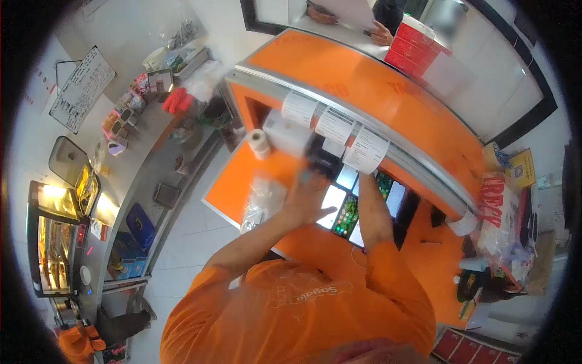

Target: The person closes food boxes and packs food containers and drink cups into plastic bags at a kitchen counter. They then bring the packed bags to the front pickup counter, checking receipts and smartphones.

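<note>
Several phones with lit screens lie side by side on the orange counter. My left hand (306, 197) is over their left side, its thumb stretched out near a white-lit phone (329, 203); its other fingers are smeared by motion. A phone with a green, patterned screen (346, 217) lies between my arms. My right hand (367, 184) reaches among the phones, its fingers hidden under the lower end of a printed paper slip (367, 150). Right of that forearm is another white-lit phone (396, 197). A black box-shaped device (325, 159) stands beyond my left hand.
Two more slips (334, 125) hang from the orange shelf (364, 82). A white paper roll (258, 143) and clear plastic wrapping (264, 203) lie on the left. A pen (431, 242) is at the right. Across the counter, another person's hand (381, 34) shows beside a red box (411, 48).
</note>
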